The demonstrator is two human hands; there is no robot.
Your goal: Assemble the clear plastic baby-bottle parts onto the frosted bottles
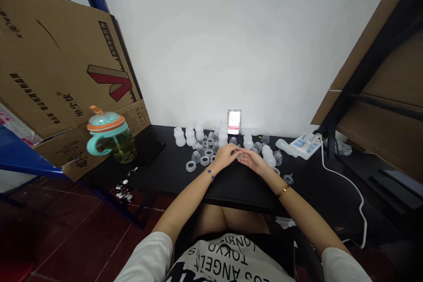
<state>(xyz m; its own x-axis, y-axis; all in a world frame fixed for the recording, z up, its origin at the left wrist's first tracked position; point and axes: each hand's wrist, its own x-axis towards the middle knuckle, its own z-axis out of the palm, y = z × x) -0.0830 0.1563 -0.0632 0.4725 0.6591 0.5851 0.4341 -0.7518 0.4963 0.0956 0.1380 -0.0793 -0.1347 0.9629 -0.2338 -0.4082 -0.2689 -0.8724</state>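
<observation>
My left hand (225,156) and my right hand (254,160) meet over the black table (172,172), fingers curled together around a small clear plastic part (238,154) held between them. Just beyond the hands lie several translucent bottle bodies (180,137), rings (191,166) and teats (288,179) scattered across the table's far half. A bracelet sits on each wrist.
A teal and orange handled cup (110,136) stands at the table's left end beside a leaning cardboard box (56,66). A dark phone (150,152) lies next to it. A white power strip (306,144) with its cable (357,202) is at the right. A wall rises behind.
</observation>
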